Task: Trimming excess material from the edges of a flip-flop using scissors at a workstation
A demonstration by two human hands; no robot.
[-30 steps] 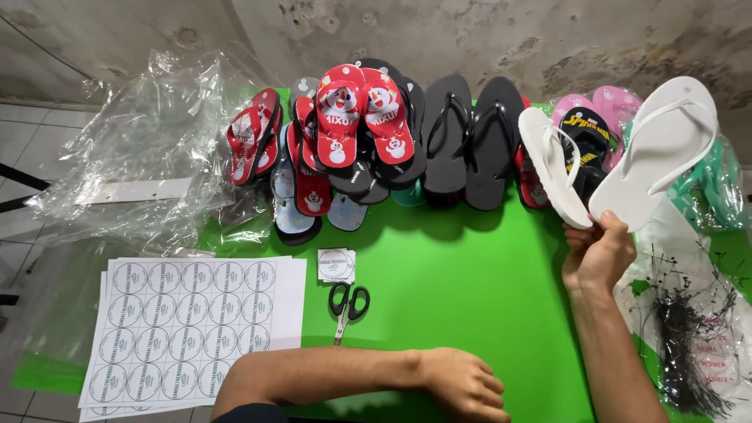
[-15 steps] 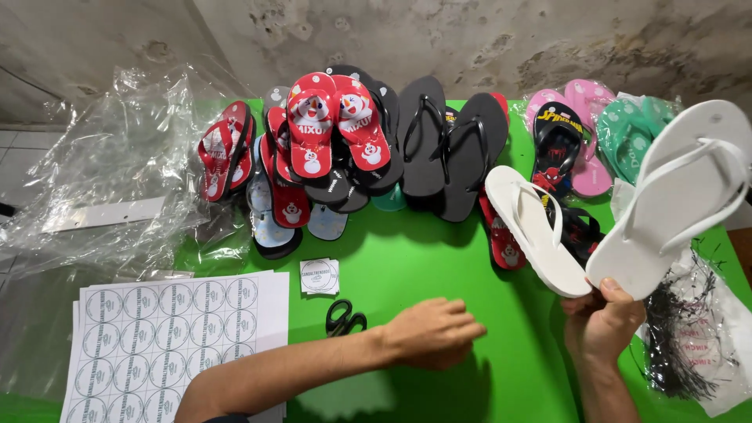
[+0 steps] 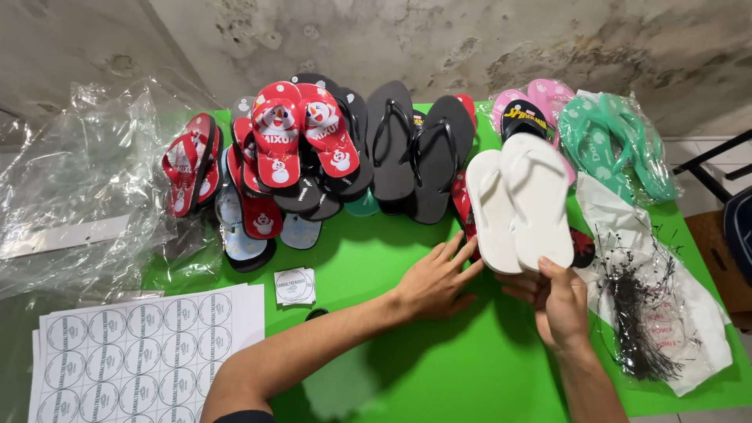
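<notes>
White sandals [image 3: 521, 207] sit pinched in right hand [image 3: 560, 301] fingers; left hand [image 3: 435, 282] fingers splayed, touching them.

Left forearm bare, reaching diagonally from lower left, wrist straight. Left hand [image 3: 435, 280] palm down, fingers spread, pointing up and right, fingertips close to right hand. Right forearm rising from bottom edge, near vertical. Right hand [image 3: 558, 301] back toward camera, thumb pressed on top, fingers curled underneath in grip.

Flip-flop [image 3: 392, 141] packing workshop table [image 3: 439, 368]
</notes>
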